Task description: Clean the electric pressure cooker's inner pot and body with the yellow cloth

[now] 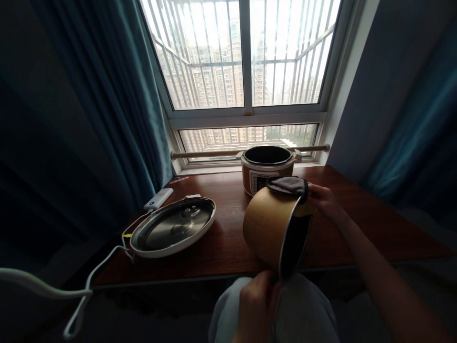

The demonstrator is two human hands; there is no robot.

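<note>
A gold inner pot [267, 224] with a dark inside is tipped on its side above the front of the table, its mouth facing right. My left hand [257, 295] is closed on its lower rim, close to my knees. On the upper side of the pot lies a dark grey cloth pad [288, 185] with black edging. My right hand [324, 201] grips the pad's right end beside the upper rim; part of its fingers is hidden. Behind the pot stands a gold and white electric cooker [266, 166], open at the top.
A round cooker lid [173, 227] lies upside down on the left of the brown wooden table [228, 257]. Near it are a white device [159, 198] and a white cable [103, 267]. A barred window stands behind, with blue curtains [117, 95] at the sides.
</note>
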